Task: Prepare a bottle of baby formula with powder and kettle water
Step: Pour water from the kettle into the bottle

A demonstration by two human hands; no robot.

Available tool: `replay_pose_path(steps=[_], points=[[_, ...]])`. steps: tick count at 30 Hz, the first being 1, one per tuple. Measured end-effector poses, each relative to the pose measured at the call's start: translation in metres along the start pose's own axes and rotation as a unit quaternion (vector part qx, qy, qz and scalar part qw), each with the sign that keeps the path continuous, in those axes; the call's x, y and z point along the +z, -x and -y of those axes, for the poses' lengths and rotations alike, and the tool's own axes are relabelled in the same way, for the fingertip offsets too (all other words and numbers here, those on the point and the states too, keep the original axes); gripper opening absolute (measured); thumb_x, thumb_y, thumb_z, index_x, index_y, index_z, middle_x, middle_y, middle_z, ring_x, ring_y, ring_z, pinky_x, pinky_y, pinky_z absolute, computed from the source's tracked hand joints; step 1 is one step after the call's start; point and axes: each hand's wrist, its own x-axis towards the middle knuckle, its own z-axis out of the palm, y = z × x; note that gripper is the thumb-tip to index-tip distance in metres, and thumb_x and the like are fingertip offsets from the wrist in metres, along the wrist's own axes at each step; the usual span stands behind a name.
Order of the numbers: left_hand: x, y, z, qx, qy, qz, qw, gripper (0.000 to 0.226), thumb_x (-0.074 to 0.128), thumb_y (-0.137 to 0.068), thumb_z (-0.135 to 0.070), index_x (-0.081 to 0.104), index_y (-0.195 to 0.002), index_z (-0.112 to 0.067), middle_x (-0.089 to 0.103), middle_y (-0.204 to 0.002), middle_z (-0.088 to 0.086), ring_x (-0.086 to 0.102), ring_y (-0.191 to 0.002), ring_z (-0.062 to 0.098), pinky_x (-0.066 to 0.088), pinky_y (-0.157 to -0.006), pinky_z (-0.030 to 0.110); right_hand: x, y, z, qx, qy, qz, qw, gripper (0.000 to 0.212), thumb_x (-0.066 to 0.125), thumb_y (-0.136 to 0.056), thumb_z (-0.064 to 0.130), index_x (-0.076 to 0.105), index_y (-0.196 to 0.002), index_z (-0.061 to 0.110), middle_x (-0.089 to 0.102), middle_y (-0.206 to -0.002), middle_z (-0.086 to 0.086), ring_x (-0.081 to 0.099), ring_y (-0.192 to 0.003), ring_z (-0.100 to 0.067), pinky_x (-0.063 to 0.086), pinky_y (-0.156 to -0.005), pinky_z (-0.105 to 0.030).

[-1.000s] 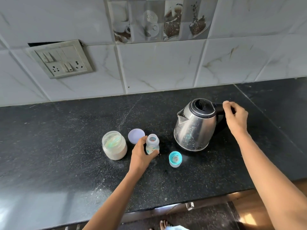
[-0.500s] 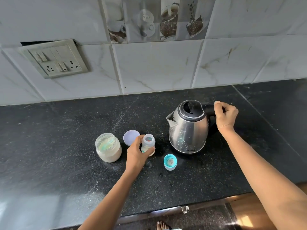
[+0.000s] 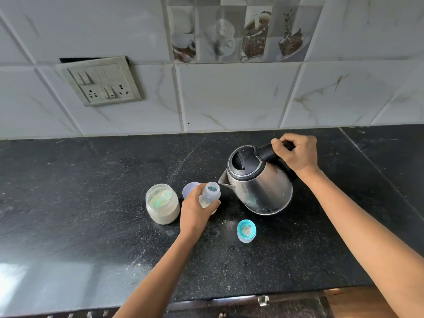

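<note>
Your left hand (image 3: 195, 212) gripping open baby bottle (image 3: 210, 196) on counter (image 3: 91, 203). Your right hand (image 3: 296, 154) wrapping kettle (image 3: 259, 184) handle, kettle tilting, spout at bottle's 2 o'clock, just beside rim. Powder jar (image 3: 162, 204) sitting at bottle's 9 o'clock, teal cap (image 3: 246, 231) at 5.

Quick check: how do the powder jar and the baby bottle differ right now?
The powder jar is wide and squat; the baby bottle is narrow. The jar stands free on the counter; the bottle is gripped by the left hand. The kettle spout tips toward the bottle, not the jar. Both are translucent and uncapped.
</note>
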Motion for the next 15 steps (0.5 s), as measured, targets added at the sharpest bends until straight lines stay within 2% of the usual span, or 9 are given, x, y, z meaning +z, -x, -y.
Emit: replay_pose_path(steps=[7,15], points=[[-0.003,0.005,0.012,0.000,-0.001,-0.016,1.000,0.049,0.077,-0.070,-0.034,0.055,-0.114,-0.033,0.064,-0.106,-0.013,0.058,-0.094,0.007,0.049,-0.082,0.030,0.011,-0.008,0.014,-0.014,0.021,0.031,0.999,0.052,0.057,-0.077,0.052,0.061,-0.053,0.007,0.045,-0.041,-0.004,0.044,-0.043,-0.024,0.031,-0.046,-0.026],[-0.008,0.010,0.018,0.009,-0.025,-0.019,0.999,0.051,0.078,-0.069,-0.033,0.056,-0.115,-0.028,0.063,-0.108,-0.009,0.055,-0.096,0.010,0.045,-0.082,0.027,0.018,-0.009,0.021,-0.022,0.029,0.057,0.998,0.047,0.059,-0.073,0.055,0.064,-0.055,0.012,0.054,-0.045,-0.002,0.051,-0.045,-0.022,0.038,-0.050,-0.027]])
